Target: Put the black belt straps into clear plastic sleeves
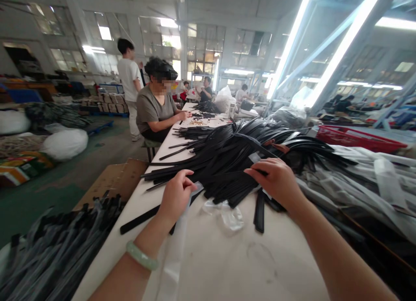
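My left hand [177, 194] is closed, thumb against fingers, on the top end of a long, narrow clear plastic sleeve [175, 253] that hangs down over the table toward me. On that wrist sits a pale green bangle. My right hand [274, 179] pinches what looks like a black strap [224, 176], at the near side of a large heap of black straps [211, 155]. Its fingertips partly hide the grip. Between the hands, a crumpled piece of clear plastic [229, 216] lies on the white table [227, 262]. A separate strap [139, 218] lies under my left wrist.
Bagged straps [61, 253] are piled at the lower left beside a cardboard box [104, 184]. White plastic sleeves [367, 175] and a red basket [360, 138] are on the right. A seated co-worker [157, 103] works at the table's far left; another person [129, 84] stands behind.
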Demonstrator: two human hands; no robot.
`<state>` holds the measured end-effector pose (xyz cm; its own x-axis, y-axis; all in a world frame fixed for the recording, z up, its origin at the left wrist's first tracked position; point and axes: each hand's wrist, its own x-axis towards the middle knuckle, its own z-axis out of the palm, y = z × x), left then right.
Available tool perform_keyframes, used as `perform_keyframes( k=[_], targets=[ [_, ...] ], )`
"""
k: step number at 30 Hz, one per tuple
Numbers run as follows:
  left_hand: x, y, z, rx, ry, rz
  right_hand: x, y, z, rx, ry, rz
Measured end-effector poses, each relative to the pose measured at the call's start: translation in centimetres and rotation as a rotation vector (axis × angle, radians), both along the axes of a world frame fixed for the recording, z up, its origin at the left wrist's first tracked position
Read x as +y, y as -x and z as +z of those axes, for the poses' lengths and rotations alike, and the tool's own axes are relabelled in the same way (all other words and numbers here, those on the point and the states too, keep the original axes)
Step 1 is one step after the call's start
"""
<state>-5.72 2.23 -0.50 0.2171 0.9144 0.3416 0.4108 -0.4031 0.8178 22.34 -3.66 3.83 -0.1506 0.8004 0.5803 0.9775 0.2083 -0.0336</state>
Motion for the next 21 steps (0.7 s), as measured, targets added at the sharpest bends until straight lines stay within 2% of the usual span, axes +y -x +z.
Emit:
perform_keyframes(
  k=[3, 5, 8, 10, 12, 14, 17, 21],
  targets=[
    [0.3, -0.3, -1.1, 0.091, 0.031, -0.026, -0.2, -2.4, -0.5, -0.185, 0.4, -0.116],
    [0.5, -0.3, -1.5, 0.12, 0.054, -0.052, -0.3, -2.5, -1.5, -0.23, 0.548, -0.156],
    [0.5, -0.4, -1.7, 0.12, 0.096, -0.05, -0.5, 0.4, -2.5, -0.179, 0.467, -0.083],
    [0.5, -0.5, -1.5, 0.103, 0.142, -0.045, -0.2, 3.6, -3.0, -0.085, 0.366, 0.08],
    [0.4, -0.6, -1.1, 0.094, 0.17, -0.049, 0.4, 6.5, -3.9, 0.02, 0.363, 0.255],
    [0.2, -0.7, -0.7, 0.1, 0.164, -0.062, 1.2, 8.3, -5.0, 0.049, 0.394, 0.32],
    [-0.1, -0.8, 0.0, 0.118, 0.139, -0.12, 1.9, 8.5, -6.2, 0.073, 0.401, 0.28],
    [-0.5, -0.7, 0.6, 0.073, 0.129, -0.121, 1.4, 5.6, -5.1, 0.156, 0.336, 0.095]
  ],
)
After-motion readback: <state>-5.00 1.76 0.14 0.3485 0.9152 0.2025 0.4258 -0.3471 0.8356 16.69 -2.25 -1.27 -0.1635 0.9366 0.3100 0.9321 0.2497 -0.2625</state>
